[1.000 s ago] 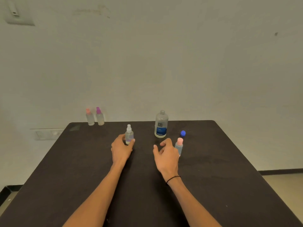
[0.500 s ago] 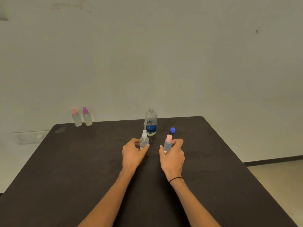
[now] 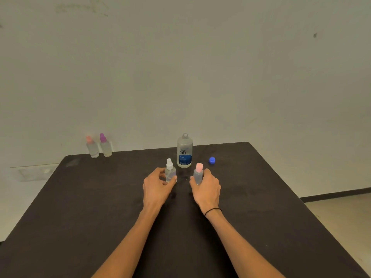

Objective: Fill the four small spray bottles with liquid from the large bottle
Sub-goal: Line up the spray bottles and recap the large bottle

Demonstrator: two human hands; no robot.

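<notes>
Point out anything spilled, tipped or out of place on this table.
Nothing looks spilled or tipped. The large bottle stands upright and uncapped, its blue cap lying apart to its right. The left hand grips the white-topped bottle, the right hand the pink-topped bottle. Two more small bottles stand at the far left corner.

A single wide-angle view looks from the person's head forward and down along both forearms, across the dark table point(image 3: 84, 207) toward the pale wall point(image 3: 200, 67) behind it. The left hand point(image 3: 157, 186) and right hand point(image 3: 206, 188) sit near the middle of the picture, while the table's far edge and the wall fill the upper half. The frame's edges seem bowed by the lens, so lines there may mislead.
</notes>
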